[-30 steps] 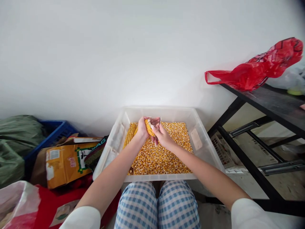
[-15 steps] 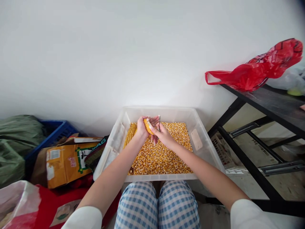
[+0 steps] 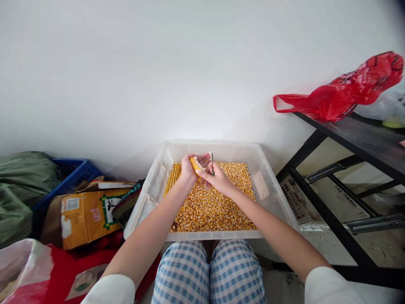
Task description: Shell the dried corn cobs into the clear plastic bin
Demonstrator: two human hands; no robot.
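My left hand is closed around a corn cob, tilted over a clear plastic bin. Some of the cob's face shows pale where kernels are gone. My right hand has its thumb against the cob's near end. Between its fingers is a thin tool that looks like a screwdriver, its dark shaft pointing up and a green part low at the grip. Loose corn kernels cover the bin's floor. Whole cobs lie along the bin's left side, partly hidden by my left arm.
The bin rests by my knees, against a white wall. To the left are a yellow cardboard box, a blue crate and a red bag. On the right stands a black metal-framed table with a red plastic bag on top.
The cob has shifted slightly left and turned a little in my left hand. The tool in my right hand stands slightly more upright, with more of its green part showing.
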